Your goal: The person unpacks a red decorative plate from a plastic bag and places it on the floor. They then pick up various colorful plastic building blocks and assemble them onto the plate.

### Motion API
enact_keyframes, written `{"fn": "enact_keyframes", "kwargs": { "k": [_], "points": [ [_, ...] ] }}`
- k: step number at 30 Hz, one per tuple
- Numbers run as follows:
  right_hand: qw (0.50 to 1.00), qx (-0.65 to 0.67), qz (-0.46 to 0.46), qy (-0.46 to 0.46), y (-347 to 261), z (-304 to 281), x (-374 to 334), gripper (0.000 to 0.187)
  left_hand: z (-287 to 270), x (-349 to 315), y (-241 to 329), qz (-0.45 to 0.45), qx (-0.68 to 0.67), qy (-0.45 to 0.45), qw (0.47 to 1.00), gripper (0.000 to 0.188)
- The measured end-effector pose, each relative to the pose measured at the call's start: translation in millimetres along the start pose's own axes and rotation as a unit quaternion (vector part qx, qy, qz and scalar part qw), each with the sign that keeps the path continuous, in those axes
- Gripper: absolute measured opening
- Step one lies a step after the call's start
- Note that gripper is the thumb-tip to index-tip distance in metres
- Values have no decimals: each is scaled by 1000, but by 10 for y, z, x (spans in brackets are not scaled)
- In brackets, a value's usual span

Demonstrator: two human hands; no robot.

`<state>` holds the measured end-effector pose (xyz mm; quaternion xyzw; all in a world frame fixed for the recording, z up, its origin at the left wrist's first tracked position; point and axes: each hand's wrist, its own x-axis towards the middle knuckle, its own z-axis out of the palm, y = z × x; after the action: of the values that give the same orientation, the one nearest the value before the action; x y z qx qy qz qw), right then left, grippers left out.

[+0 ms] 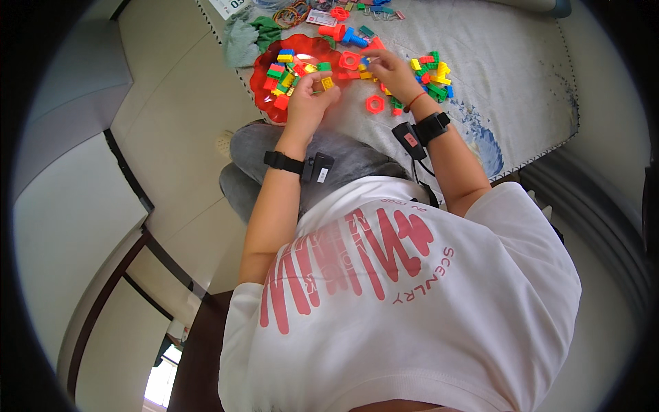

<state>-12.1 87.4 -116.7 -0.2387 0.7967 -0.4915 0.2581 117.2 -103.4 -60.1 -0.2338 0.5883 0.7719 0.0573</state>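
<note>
My left hand [310, 103] is closed around a yellow toy building brick [327, 83], held beside the right rim of a red scalloped plate [258, 77]. Mixed red, green, yellow and blue bricks [280, 72] lie on the plate. To the right, my right hand [397, 74] pinches a small blue brick [365, 62] at its fingertips, over the loose pieces on the table. Its fingers partly hide the pieces underneath. A red hexagonal nut [349, 60] lies just left of these fingertips, and another red toy nut [375, 104] sits nearer to me.
A pile of coloured bricks [436, 74] lies right of my right hand. Behind the plate are a blue toy bolt [353, 37], rubber bands [292, 14] and a green cloth [265, 32]. The pale tablecloth [508, 75] ends in a stitched edge.
</note>
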Motion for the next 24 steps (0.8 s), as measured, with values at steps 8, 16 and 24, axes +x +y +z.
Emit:
{"fn": "enact_keyframes", "kwargs": {
  "k": [8, 16, 24],
  "points": [
    [904, 384, 161, -97, -531, 349, -44, 33, -65, -18, 10, 7, -35, 46, 998, 32],
    [905, 378, 168, -102, -629, 410, -62, 32, -41, -20, -4, 50, -36, 76, 995, 31],
    [934, 300, 159, -108, -687, 363, -56, 30, -98, -47, 26, 9, -5, 64, 998, 32]
  ]
}}
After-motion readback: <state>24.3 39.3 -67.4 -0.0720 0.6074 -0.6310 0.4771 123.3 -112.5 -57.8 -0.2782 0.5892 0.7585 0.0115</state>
